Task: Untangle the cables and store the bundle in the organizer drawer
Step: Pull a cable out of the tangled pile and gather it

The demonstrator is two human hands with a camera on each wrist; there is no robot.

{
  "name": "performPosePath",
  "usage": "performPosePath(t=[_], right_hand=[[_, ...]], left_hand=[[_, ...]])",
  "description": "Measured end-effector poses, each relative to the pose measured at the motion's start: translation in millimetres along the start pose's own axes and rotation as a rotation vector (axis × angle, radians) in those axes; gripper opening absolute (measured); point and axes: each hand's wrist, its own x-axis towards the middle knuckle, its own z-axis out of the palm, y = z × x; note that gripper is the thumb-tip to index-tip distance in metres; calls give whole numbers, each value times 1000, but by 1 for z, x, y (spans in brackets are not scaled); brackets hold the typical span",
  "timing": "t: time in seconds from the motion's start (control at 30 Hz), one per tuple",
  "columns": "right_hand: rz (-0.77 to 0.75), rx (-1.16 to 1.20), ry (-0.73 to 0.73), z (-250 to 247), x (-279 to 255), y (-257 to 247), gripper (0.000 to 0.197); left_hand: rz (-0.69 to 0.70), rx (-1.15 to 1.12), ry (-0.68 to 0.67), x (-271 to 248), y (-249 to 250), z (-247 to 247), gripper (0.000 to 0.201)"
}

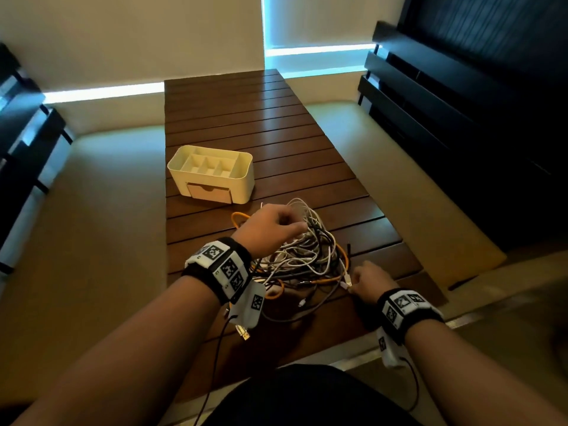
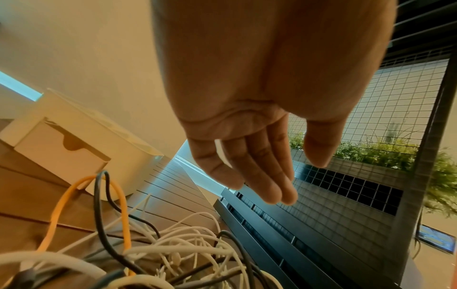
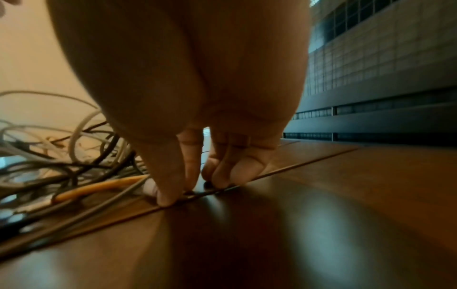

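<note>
Right hand pinching a white plug at the tangle's near edge; left hand slack above, empty.

Cable tangle: white, grey, black and orange cables knotted in one loose heap on the slatted wooden table, just nearer the person than the organizer; organizer: cream plastic, upright, open-topped compartments above; organizer drawer: pale front, finger notch, slightly pulled out.

We count one organizer with one drawer, and one tangled heap of cables just beside it. Within the heap we cannot count single cables; two hands are over it.
</note>
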Motion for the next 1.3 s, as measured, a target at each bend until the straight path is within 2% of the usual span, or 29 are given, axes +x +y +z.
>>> performPosePath(t=[0.07, 0.13, 0.2, 0.3, 0.37, 0.43, 0.5, 0.57, 0.7, 0.8, 0.87, 0.93, 1.03, 1.17, 1.23, 1.3], right_hand=[[-34, 72, 48, -3, 1, -4, 25], [-37, 149, 110, -11, 3, -6, 16], [8, 211, 82, -17, 6, -8, 8], [58, 198, -3, -15, 8, -14, 17], [53, 153, 6, -9, 8, -20, 25], [54, 146, 25, -6, 9, -24, 24], [59, 165, 79, -10, 9, -27, 15], [50, 292, 191, -26, 10, -29, 15], [-147, 702, 467, -95, -5, -50, 18], [-363, 942, 560, -143, -31, -77, 10], [-464, 995, 562, -159, -45, -92, 8], [-518, 999, 559, -163, -51, -99, 10], [-524, 1045, 543, -157, -52, -99, 12], [-525, 1108, 556, -149, -54, -95, 19], [-490, 1223, 491, -143, -50, -91, 32], [-503, 1246, 355, -130, -47, -93, 37]], left_hand=[[7, 14, -4, 2, 0, 0, 13], [11, 7, -5, 3, 2, 1, 13], [15, -7, -4, 3, 4, 2, 14], [30, -18, -4, 2, 8, 3, 14], [32, -23, -4, 0, 8, 3, 14], [36, -26, -6, -2, 8, 3, 13], [42, -16, -5, -5, 8, 2, 13], [52, 18, -1, -6, 8, 2, 13], [127, 111, 71, 2, 19, 1, 19], [245, 118, 218, 16, 40, -1, 32], [290, 90, 290, 23, 56, -4, 36], [314, 40, 279, 27, 66, -4, 31], [335, 20, 248, 32, 65, 0, 24], [321, -17, 275, 32, 62, -1, 14], [317, -83, 290, 29, 67, -4, 16], [315, -163, 289, 27, 75, -8, 18]])
